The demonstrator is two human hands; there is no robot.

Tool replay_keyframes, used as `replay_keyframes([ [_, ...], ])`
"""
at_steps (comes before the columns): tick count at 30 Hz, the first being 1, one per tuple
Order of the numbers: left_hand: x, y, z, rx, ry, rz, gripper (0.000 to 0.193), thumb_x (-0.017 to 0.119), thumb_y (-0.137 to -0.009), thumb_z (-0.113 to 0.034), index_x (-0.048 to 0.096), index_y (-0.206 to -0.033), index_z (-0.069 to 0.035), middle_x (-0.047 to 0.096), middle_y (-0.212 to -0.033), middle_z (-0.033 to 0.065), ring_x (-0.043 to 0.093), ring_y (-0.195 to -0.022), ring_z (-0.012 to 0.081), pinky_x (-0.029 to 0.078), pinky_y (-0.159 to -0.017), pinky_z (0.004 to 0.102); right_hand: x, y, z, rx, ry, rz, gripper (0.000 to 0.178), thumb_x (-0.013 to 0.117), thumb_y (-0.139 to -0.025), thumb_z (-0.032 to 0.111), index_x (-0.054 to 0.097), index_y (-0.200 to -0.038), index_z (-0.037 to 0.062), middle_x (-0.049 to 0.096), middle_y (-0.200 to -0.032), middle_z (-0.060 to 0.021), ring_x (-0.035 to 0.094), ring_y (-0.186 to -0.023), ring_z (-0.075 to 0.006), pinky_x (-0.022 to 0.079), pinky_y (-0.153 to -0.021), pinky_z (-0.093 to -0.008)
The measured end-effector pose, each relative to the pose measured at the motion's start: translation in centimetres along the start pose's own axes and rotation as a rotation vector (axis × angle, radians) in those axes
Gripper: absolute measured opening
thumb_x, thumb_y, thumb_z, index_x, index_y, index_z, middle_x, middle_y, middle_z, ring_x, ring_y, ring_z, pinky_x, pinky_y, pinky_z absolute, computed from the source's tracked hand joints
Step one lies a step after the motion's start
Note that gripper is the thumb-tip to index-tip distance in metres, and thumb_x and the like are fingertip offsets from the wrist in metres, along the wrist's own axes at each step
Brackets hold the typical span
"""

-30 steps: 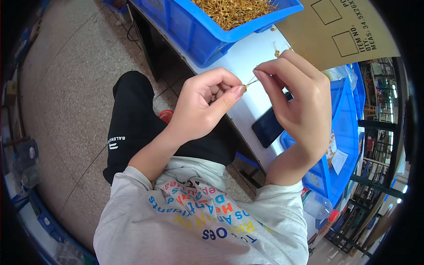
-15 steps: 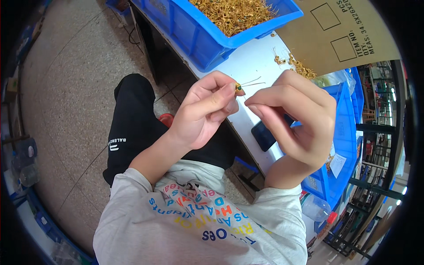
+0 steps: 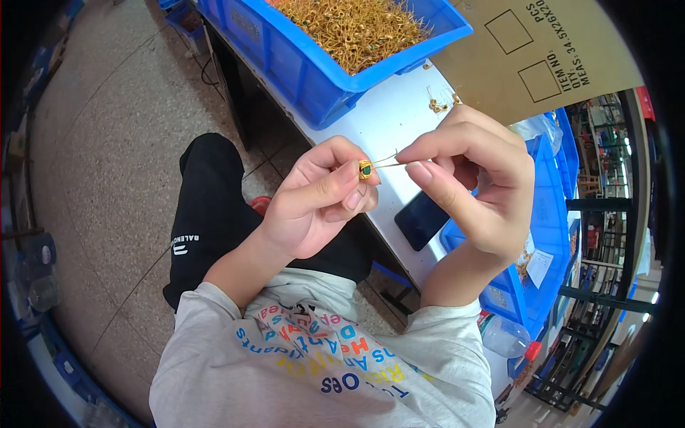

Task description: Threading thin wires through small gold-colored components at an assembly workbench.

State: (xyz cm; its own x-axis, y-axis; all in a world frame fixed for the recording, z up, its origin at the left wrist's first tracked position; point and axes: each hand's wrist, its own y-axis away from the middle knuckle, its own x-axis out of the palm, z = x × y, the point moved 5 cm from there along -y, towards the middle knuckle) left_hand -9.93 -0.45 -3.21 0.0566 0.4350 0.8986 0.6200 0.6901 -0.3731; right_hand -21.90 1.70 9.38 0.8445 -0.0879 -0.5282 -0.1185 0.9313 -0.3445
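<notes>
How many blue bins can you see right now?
3: one bin of gold parts at the table's far end, one blue bin right of the phone, one on the floor; others may be hidden.

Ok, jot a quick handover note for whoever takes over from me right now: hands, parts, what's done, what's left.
Left hand: pinches a small gold component with a green centre at the fingertips.
Right hand: pinches the thin wire leads sticking out of it.
Parts: blue bin full of like pieces at the table's far end; a few loose ones on the white table.
Done: one piece picked up.
Left: leads seemingly mid-handling; bin looks full.

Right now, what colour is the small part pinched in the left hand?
Gold with a green centre, seen in the head view: small part, left hand.
</notes>
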Motion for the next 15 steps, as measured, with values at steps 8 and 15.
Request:
replay_keyframes([
  [8, 1.2, 0.1, 1.0, -0.200, 0.234, 0.145, 0.012, 0.051, -0.099, -0.013, 0.057, -0.107, -0.005, 0.058, -0.082, 0.0029, 0.034, -0.053, 0.0070, 0.028, -0.061, 0.0235, 0.2, -0.5, -0.7, -0.055, -0.178, 0.028, 0.013, 0.071, -0.065, 0.006, 0.072, -0.076, -0.0003, 0.051, -0.062, -0.0016, 0.037, -0.058, -0.0101, 0.026, -0.053, -0.0228],
  [15, 2.8, 0.9, 1.7, -0.296, 0.501, 0.172, 0.013, 0.052, -0.100, -0.018, 0.057, -0.107, -0.008, 0.057, -0.081, 0.0000, 0.034, -0.051, 0.0087, 0.027, -0.062, 0.0272, 1.7, -1.3, -1.4, -0.176, -0.446, 0.065, 0.009, 0.073, -0.072, -0.001, 0.075, -0.081, 0.0002, 0.058, -0.066, -0.0018, 0.037, -0.054, -0.0075, 0.024, -0.048, -0.0203],
])
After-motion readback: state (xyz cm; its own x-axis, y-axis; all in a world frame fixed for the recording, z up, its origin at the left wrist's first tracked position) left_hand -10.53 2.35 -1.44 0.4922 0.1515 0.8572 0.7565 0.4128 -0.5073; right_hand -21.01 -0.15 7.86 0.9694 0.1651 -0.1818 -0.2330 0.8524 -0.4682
